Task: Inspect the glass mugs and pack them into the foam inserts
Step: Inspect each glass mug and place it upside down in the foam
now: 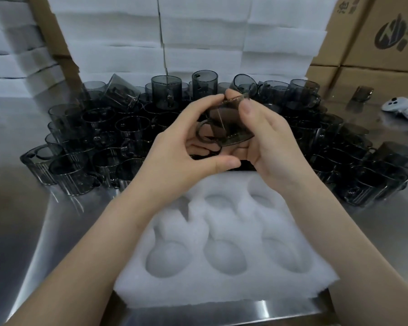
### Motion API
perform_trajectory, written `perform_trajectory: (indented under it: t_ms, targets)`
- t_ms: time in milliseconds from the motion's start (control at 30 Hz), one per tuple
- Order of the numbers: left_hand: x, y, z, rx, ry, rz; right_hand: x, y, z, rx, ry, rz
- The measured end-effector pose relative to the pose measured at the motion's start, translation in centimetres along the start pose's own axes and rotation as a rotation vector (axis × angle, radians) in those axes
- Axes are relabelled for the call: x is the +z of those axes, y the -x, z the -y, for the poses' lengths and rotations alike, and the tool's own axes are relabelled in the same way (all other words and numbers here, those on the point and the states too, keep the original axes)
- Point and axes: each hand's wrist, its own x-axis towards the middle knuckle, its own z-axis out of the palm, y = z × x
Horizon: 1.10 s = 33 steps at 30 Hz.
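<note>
both hands (pixel 186 147) gripping smoky glass mug (pixel 226 123), above foam insert (pixel 222 285)

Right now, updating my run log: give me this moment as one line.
phase: inspect | left hand, right hand: holding glass mug | foam insert: visible pockets empty

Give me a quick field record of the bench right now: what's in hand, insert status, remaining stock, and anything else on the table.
in hand: held mug, smoky glass, tilted, handle toward the left hand
left hand: grips the held mug
right hand: grips the held mug
foam insert: under the hands, visible cavities hold no mugs
stock: loose mugs crowded behind the insert, some tipped
surface: steel table
behind: foam stacks, cardboard boxes
other: white controller, far right
</note>
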Motion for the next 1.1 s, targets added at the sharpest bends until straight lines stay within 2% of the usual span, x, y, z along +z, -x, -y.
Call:
perform_trajectory:
  t_ms: [100, 200, 300, 433, 567, 733, 933, 1000, 1100]
  targets:
    - [0.2, 0.1, 0.1, 0.046, -0.15, -0.085, 0.3, 0.1, 0.0, 0.025, 0.024, 0.014]
    - [0.2, 0.2, -0.2, 0.108, -0.298, -0.164, 0.4, 0.2, -0.2, -0.044, 0.2, 0.021]
    - [0.3, 0.2, -0.4, 0.13, -0.406, -0.183, 0.2, 0.1, -0.5, -0.106, 0.427, -0.053]
    - [0.4, 0.2, -0.7, 0.175, -0.473, -0.218, 0.4, 0.1, -0.8, -0.182, 0.518, -0.128]
    - [0.7, 0.3, -0.8, 0.184, -0.466, -0.219, 0.8, 0.2, -0.4, -0.218, 0.399, -0.132]
    - [0.7, 0.4, -0.6, 0.199, -0.466, -0.208, 0.8, 0.2, 0.2, -0.1, 0.132, -0.12]
    - [0.3, 0.2, -0.3, 0.114, -0.393, -0.212, 0.6, -0.1, 0.1, 0.077, -0.144, 0.093]
    - [0.2, 0.1, 0.0, 0.104, -0.458, -0.227, 0.7, -0.1, 0.0, 0.088, -0.132, 0.103]
    - [0.2, 0.1, -0.1, 0.114, -0.517, -0.192, 0.9, -0.2, -0.4, -0.033, 0.007, -0.007]
